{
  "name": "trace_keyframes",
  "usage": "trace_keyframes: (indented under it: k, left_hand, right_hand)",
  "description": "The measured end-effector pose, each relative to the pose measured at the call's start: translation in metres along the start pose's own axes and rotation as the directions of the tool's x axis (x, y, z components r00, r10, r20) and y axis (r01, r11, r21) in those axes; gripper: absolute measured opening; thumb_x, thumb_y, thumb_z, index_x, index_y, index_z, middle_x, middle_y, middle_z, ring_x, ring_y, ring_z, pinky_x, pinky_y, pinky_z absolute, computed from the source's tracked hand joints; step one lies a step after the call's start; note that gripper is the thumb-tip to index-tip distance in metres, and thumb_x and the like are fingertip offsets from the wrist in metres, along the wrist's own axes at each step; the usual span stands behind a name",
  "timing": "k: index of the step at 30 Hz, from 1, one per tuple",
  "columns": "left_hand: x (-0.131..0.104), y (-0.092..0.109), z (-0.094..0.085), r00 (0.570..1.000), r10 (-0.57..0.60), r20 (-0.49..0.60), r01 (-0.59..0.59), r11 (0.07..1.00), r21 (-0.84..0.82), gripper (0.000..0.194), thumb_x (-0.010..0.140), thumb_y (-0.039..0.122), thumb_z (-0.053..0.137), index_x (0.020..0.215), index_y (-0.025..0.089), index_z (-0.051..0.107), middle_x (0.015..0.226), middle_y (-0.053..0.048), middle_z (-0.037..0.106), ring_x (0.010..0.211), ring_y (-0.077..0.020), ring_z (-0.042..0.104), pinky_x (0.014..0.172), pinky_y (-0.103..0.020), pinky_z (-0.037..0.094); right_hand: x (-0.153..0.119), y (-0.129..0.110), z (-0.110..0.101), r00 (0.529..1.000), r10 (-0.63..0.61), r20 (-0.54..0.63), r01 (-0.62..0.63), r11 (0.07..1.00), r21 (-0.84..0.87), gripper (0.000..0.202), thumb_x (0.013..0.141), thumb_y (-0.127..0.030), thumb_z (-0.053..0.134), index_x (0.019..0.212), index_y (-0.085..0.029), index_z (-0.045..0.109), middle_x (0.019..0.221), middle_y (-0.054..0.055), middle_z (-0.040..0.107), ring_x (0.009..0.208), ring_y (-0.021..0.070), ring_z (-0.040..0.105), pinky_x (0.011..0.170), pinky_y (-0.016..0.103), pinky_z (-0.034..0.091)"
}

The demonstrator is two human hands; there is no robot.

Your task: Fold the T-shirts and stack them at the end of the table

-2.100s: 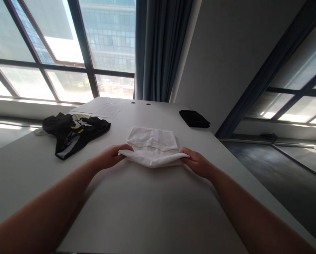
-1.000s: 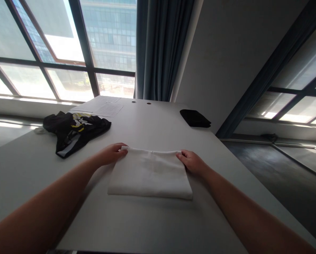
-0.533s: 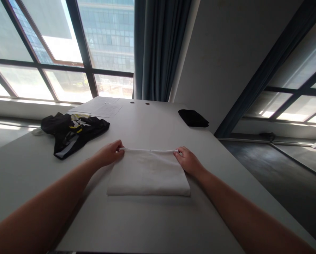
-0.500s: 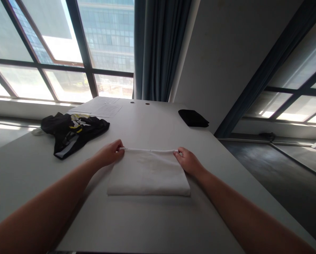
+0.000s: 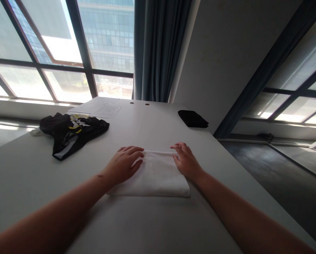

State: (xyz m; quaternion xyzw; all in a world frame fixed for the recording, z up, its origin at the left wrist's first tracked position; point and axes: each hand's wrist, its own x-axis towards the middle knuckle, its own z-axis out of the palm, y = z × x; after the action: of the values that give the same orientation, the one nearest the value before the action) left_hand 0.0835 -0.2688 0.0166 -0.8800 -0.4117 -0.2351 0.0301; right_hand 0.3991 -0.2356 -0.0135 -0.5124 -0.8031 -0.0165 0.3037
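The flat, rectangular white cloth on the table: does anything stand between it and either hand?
Nothing visible does. The left hand covers the far left corner of the white cloth; the right hand is at the far right corner. The crumpled black-and-yellow fabric garment lies farther left.

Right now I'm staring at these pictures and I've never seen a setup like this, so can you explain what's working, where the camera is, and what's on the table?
There's no machine here, just a person's bare hands. The view comes from one camera worn on the head, looking forward and down. On the table lies a folded white cloth. The left hand is over its left side and the right hand is at its far right corner. Both look open, so neither seems to grip it. Farther left is a crumpled black garment, with papers beyond it; farther right is a folded black cloth.
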Motion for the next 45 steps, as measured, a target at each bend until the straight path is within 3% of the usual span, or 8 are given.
trace_keyframes:
  k: [4, 10, 16, 22, 31, 36, 40, 45]
  left_hand:
    - [-0.007, 0.02, 0.022, 0.988, 0.006, 0.154, -0.007, 1.0, 0.006, 0.053, 0.102, 0.05, 0.05, 0.147, 0.023, 0.055, 0.16, -0.012, 0.047, 0.15, -0.0328, 0.039, 0.123, -0.054, 0.03]
    - [-0.006, -0.001, 0.04, 0.956, -0.12, 0.268, 0.114, 0.993, 0.037, 0.062, 0.104, 0.056, 0.041, 0.157, 0.024, 0.046, 0.168, -0.011, 0.033, 0.157, -0.0327, 0.024, 0.128, -0.056, 0.016]
    - [0.0, -0.006, 0.036, 0.936, -0.243, 0.255, 0.229, 0.97, 0.081, 0.064, 0.104, 0.053, 0.041, 0.154, 0.015, 0.047, 0.163, -0.02, 0.039, 0.155, -0.034, 0.03, 0.126, -0.054, 0.02]
    - [0.002, -0.012, 0.029, 0.948, -0.24, 0.208, 0.228, 0.97, 0.08, 0.055, 0.103, 0.05, 0.044, 0.147, 0.019, 0.053, 0.152, -0.015, 0.055, 0.142, -0.0312, 0.048, 0.125, -0.049, 0.023]
    - [0.011, 0.003, 0.003, 0.897, -0.353, 0.267, 0.272, 0.915, 0.299, 0.055, 0.107, 0.051, 0.031, 0.097, 0.016, 0.072, 0.101, -0.017, 0.074, 0.099, -0.0312, 0.07, 0.092, -0.044, 0.048]
    - [0.006, 0.016, 0.006, 0.941, -0.226, 0.252, 0.2, 0.972, 0.124, 0.049, 0.105, 0.054, 0.035, 0.123, 0.02, 0.067, 0.114, -0.013, 0.075, 0.106, -0.0297, 0.069, 0.095, -0.043, 0.047]
    - [0.001, 0.018, 0.017, 0.948, -0.166, 0.271, 0.168, 0.986, 0.018, 0.049, 0.103, 0.056, 0.042, 0.134, 0.023, 0.059, 0.125, -0.012, 0.071, 0.115, -0.0305, 0.067, 0.102, -0.044, 0.045]
    - [0.001, 0.009, 0.021, 0.927, -0.181, 0.327, 0.2, 0.979, -0.025, 0.04, 0.105, 0.053, 0.038, 0.117, 0.022, 0.062, 0.119, -0.011, 0.071, 0.112, -0.0298, 0.067, 0.099, -0.043, 0.047]
  right_hand:
    - [-0.005, -0.015, -0.005, 0.979, -0.169, 0.111, 0.167, 0.986, 0.023, 0.039, 0.099, -0.03, 0.054, 0.136, -0.023, 0.062, 0.152, 0.014, 0.049, 0.143, 0.0299, 0.043, 0.12, 0.05, 0.036]
    - [-0.008, -0.018, 0.003, 0.883, -0.156, 0.443, 0.166, 0.986, 0.015, 0.053, 0.104, -0.044, 0.047, 0.152, -0.024, 0.053, 0.16, 0.013, 0.046, 0.15, 0.0308, 0.039, 0.125, 0.054, 0.023]
    - [-0.004, -0.006, 0.005, 0.921, -0.013, 0.39, 0.055, 0.994, -0.095, 0.058, 0.102, -0.043, 0.049, 0.153, -0.016, 0.051, 0.15, 0.019, 0.056, 0.14, 0.0335, 0.049, 0.121, 0.052, 0.032]
    - [0.001, 0.009, 0.008, 0.943, 0.107, 0.316, -0.049, 0.981, -0.185, 0.049, 0.1, -0.047, 0.054, 0.13, -0.01, 0.066, 0.134, 0.022, 0.062, 0.133, 0.0352, 0.051, 0.117, 0.048, 0.035]
    - [0.004, -0.005, -0.004, 0.941, 0.007, 0.337, -0.055, 0.99, 0.134, 0.017, 0.091, -0.028, 0.06, 0.105, -0.019, 0.064, 0.111, 0.012, 0.066, 0.108, 0.0257, 0.06, 0.1, 0.039, 0.045]
    - [-0.003, -0.027, -0.014, 0.927, 0.068, 0.368, -0.208, 0.91, 0.358, 0.016, 0.088, -0.037, 0.063, 0.09, -0.023, 0.058, 0.074, -0.003, 0.058, 0.067, 0.0155, 0.052, 0.065, 0.027, 0.042]
    - [-0.005, -0.031, -0.009, 0.955, 0.126, 0.267, -0.255, 0.808, 0.532, 0.024, 0.084, -0.044, 0.067, 0.093, -0.023, 0.059, 0.077, -0.003, 0.057, 0.07, 0.0154, 0.051, 0.063, 0.026, 0.042]
    - [-0.004, -0.025, -0.003, 0.931, 0.197, 0.307, -0.36, 0.627, 0.691, 0.034, 0.08, -0.051, 0.07, 0.095, -0.024, 0.058, 0.079, -0.002, 0.06, 0.072, 0.0168, 0.056, 0.064, 0.028, 0.046]
